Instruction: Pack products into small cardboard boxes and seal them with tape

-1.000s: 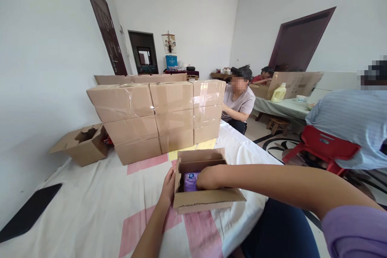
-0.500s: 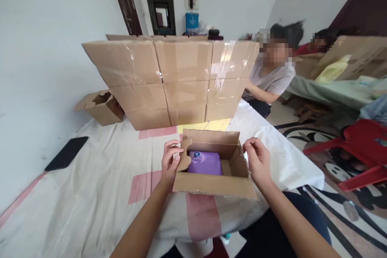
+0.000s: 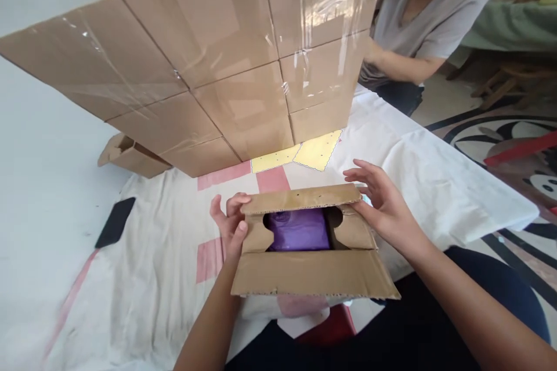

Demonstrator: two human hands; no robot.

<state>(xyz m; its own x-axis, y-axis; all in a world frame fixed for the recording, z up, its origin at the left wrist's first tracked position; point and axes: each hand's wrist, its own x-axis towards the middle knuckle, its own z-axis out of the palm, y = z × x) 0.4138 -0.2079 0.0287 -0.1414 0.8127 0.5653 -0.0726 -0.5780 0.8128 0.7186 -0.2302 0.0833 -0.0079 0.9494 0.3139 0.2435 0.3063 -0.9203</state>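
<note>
A small cardboard box [image 3: 304,272] stands at the near edge of the cloth-covered table, with a purple packet [image 3: 298,230] inside it. Both short side flaps are folded in over the packet, and the far long flap is coming down over them. My left hand [image 3: 228,223] rests against the box's left side, thumb on the left flap, fingers spread. My right hand [image 3: 383,203] is at the right end of the far flap, fingers stretched out and touching it. The near long flap hangs outward toward me.
A wall of several taped cardboard boxes [image 3: 217,69] stands right behind the small box. An open box [image 3: 130,153] lies at the far left, and a black phone [image 3: 115,230] lies on the cloth [image 3: 152,278]. A seated person [image 3: 418,40] works at the table's far right corner.
My head has dropped and moved closer. The two side flaps have been folded in over the purple packet, and the far flap has tipped forward over them. Both hands stay at the box's sides.
</note>
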